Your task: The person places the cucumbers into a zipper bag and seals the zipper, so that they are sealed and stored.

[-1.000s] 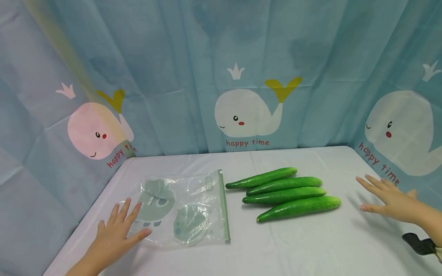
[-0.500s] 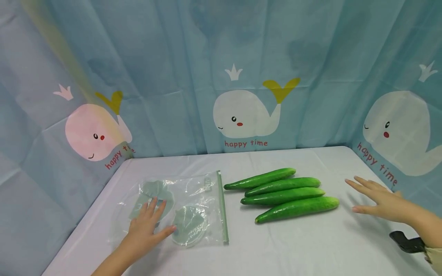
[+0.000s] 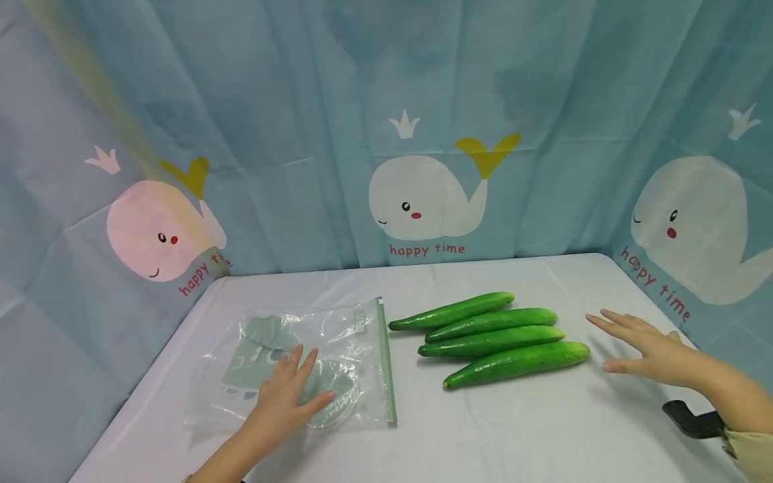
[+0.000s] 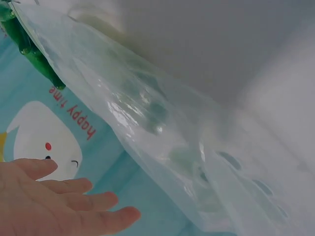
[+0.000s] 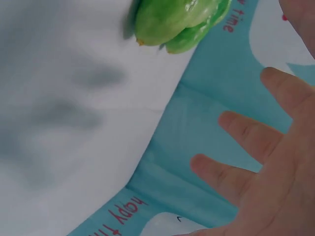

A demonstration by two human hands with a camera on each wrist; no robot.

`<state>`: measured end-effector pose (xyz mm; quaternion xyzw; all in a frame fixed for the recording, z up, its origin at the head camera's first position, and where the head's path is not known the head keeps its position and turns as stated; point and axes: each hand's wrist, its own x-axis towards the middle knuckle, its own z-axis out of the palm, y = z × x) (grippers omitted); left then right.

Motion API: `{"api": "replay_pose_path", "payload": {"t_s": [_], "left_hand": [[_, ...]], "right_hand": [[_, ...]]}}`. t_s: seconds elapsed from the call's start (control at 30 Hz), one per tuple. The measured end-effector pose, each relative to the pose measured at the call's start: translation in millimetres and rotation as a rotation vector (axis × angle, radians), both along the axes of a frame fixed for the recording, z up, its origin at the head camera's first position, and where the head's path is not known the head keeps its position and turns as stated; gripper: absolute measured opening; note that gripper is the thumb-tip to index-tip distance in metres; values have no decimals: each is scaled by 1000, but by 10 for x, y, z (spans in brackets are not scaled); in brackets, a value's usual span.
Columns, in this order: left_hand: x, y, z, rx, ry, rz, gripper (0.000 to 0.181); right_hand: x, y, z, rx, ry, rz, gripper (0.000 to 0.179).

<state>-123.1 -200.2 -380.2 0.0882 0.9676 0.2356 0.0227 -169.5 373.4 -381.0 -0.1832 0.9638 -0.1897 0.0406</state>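
In the head view, a clear zip bag with pale green printed figures lies flat on the table, its green zip edge facing right. My left hand hovers over the bag with fingers spread, holding nothing; the left wrist view shows a gap between the fingers and the bag. To the bag's right, several cucumbers lie side by side. My right hand is held in the air right of them, fingers straight and apart, and the cucumber ends show beyond it in the right wrist view.
A white cloth covers the table. Blue curtains printed with whales stand along its back, left and right sides. A black strap-like piece hangs by my right wrist.
My left hand has moved right, from the bag's left side to over its middle. My right hand has come a little left, closer to the cucumbers. Bag and cucumbers lie as before.
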Motion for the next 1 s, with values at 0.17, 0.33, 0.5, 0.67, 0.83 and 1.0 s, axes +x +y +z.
{"api": "replay_pose_path", "payload": {"t_s": [0.17, 0.33, 0.5, 0.67, 0.83, 1.0], "left_hand": [[-54, 173, -26, 67, -18, -29, 84], [-86, 325, -50, 121, -40, -46, 81], [-125, 427, -65, 125, -72, -59, 81], [-189, 544, -105, 120, -106, -66, 81], [-266, 658, -131, 108, -106, -84, 81], [-372, 728, -111, 165, -159, -91, 82]], "right_hand": [[9, -89, -29, -23, -2, 4, 86], [3, -196, -79, -40, -13, 13, 85], [-10, -248, -94, -40, -18, 14, 83], [-18, -275, -86, -48, -31, 24, 82], [-31, -328, -97, -31, -7, 44, 79], [-40, -398, -133, 23, 43, 85, 76]]}}
